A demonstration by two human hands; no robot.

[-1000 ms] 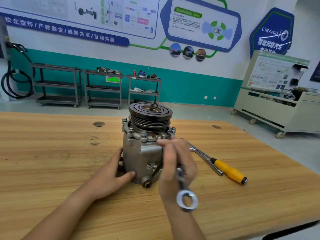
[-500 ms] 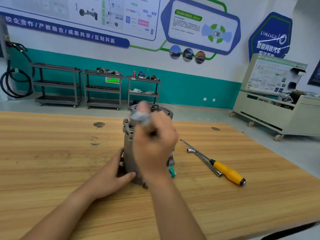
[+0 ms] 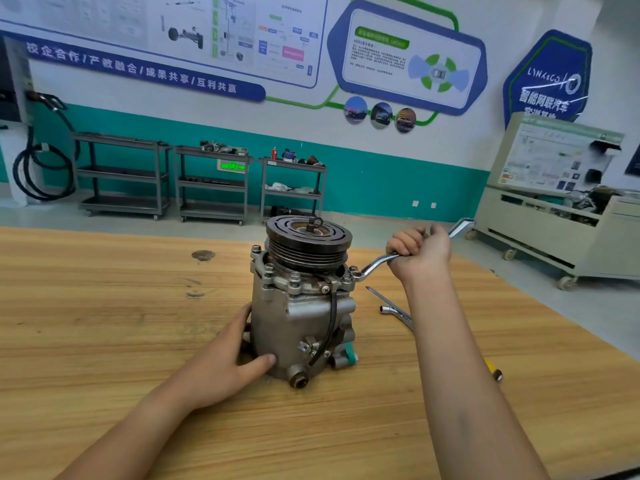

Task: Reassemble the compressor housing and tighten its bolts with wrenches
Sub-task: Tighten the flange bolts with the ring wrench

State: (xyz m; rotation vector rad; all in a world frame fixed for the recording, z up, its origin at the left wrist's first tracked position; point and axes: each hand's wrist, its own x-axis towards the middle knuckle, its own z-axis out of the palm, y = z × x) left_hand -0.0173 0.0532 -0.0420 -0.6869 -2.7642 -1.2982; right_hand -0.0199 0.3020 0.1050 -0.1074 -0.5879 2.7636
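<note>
**Desk:** List what you have, biggest first.

**Operator:**
- Item one: wooden surface (image 3: 104,323), carrying everything.
- Item two: compressor housing (image 3: 298,323), upright near the middle of the surface, pulley (image 3: 308,244) on top.
- Item three: my left hand (image 3: 225,362), spread against the housing's lower left side with the thumb straight along the front. It grasps nothing and only braces.
- Item four: my right hand (image 3: 420,252), clenched round the shank of a ring wrench (image 3: 375,265), out to the right of the pulley. The wrench's ring end sits over the flange bolt (image 3: 354,270) at the housing's right edge.
- Item five: an L-shaped socket wrench (image 3: 394,311), lying on the surface just right of the housing and partly behind my right forearm.
- Item six: a screwdriver (image 3: 494,372), mostly hidden by the same arm. Only its tip and handle end show.
- Item seven: further flange bolts (image 3: 295,276) on the near and left side, heads down on the flange.

**Desk:** And the step?

**Operator:** Tightening that right-hand bolt, I judge. To do it well:
- Seat the ring fully over the head so it cannot ride off.
- Pull in a flat arc level with the flange.
- Press the left hand firmly against the turn. The housing only stands on the surface, so it could twist or tip.

After that I would take the bolts in a crossing order, not round the ring. I cannot tell how tight each one is.
</note>
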